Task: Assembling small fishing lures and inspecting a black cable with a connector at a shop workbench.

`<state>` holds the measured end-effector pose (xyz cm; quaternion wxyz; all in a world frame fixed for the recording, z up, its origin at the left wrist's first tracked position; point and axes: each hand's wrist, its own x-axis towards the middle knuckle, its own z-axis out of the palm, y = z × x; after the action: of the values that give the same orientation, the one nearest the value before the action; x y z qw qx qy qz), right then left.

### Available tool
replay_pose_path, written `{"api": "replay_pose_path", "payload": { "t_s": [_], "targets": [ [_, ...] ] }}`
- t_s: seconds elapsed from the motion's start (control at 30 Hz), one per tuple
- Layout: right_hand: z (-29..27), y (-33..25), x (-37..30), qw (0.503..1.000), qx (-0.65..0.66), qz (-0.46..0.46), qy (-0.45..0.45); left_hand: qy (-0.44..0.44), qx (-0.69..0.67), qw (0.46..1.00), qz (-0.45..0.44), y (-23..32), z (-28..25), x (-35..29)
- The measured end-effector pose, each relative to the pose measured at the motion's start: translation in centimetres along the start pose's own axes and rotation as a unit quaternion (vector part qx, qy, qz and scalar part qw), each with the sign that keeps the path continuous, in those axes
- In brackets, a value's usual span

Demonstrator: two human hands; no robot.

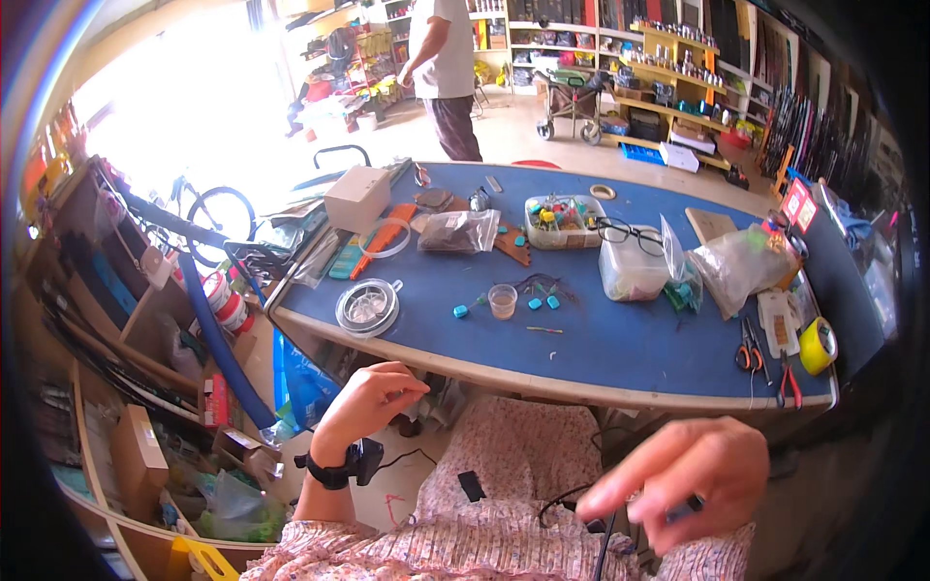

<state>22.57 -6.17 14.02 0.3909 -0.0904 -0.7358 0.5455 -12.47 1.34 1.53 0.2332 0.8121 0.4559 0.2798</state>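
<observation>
My left hand (366,405) is raised just off the table's front edge, thumb and fingers pinched together; what they hold, if anything, is too fine to make out. A black strap with a small black device (351,463) circles that wrist. Lower right, close to my body, my right hand (693,474) is slightly blurred, with its fingers curled inward. Whatever is between them does not show. A thin black cable (606,544) runs beside its fingertips. On the blue table (436,334) ahead stand a small clear cup (502,301) and several turquoise pieces (461,312).
At the table's left are a clear round container (368,308) and a white box (357,198). Farther back are a bin of small parts (563,223) and glasses (630,232) on a clear tub. Scissors (749,354), pliers (790,385) and yellow tape (819,346) lie right. A person (444,58) stands beyond.
</observation>
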Motion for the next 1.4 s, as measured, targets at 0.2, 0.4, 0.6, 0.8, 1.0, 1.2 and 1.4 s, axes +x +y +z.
{"api": "replay_pose_path", "payload": {
  "t_s": [0.2,0.4,0.6,0.8,1.0,1.2,1.4],
  "targets": [
    [2.3,-1.0,1.0,0.989,0.092,-0.112,0.001,-0.025,0.000,0.999,-0.045,0.2,0.7,-0.2],
    [1.5,-2.5,0.7,0.993,0.066,-0.096,-0.010,-0.034,-0.004,0.995,-0.089,0.6,1.0,-0.3],
    [1.2,-1.8,0.6,0.988,0.023,-0.155,0.001,-0.027,-0.019,0.994,-0.108,1.8,1.1,-0.3],
    [0.0,-0.4,-0.7,0.991,0.014,-0.131,0.037,-0.045,0.025,0.992,-0.116,2.1,0.9,-0.3],
    [-2.9,5.8,-1.7,0.962,0.069,-0.049,0.261,-0.025,0.078,0.996,-0.031,1.9,0.3,-0.8],
    [-7.6,12.8,-2.8,0.928,0.107,0.049,0.354,0.081,0.030,0.995,-0.046,3.5,-0.6,-0.7],
    [-8.8,17.9,-3.6,0.918,0.107,0.099,0.368,0.041,-0.060,0.997,-0.023,4.5,3.8,3.1]
  ]
}}
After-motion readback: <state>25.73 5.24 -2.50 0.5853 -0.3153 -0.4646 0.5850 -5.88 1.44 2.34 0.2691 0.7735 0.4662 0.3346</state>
